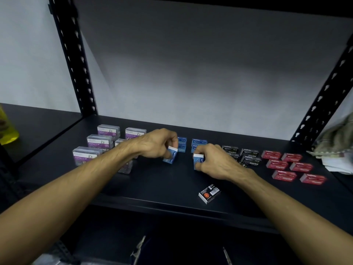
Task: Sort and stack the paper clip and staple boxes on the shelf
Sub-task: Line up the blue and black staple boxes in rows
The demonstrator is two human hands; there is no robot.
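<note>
On the black shelf (172,180), my left hand (156,144) grips a small blue staple box (171,155), tilted just above the shelf. My right hand (214,159) grips another blue staple box (197,159). Behind them stand stacked blue staple boxes (198,142). Purple paper clip boxes (99,142) sit in rows at the left, partly hidden by my left forearm. Black staple boxes (250,155) lie right of my right hand, and red staple boxes (292,167) lie further right. One black staple box (209,193) lies alone near the front edge.
Black perforated shelf uprights (72,60) rise at the left and at the right (328,92). A yellow-green bottle (7,129) stands at the far left. Crumpled cloth and paper (336,142) lie at the far right end of the shelf.
</note>
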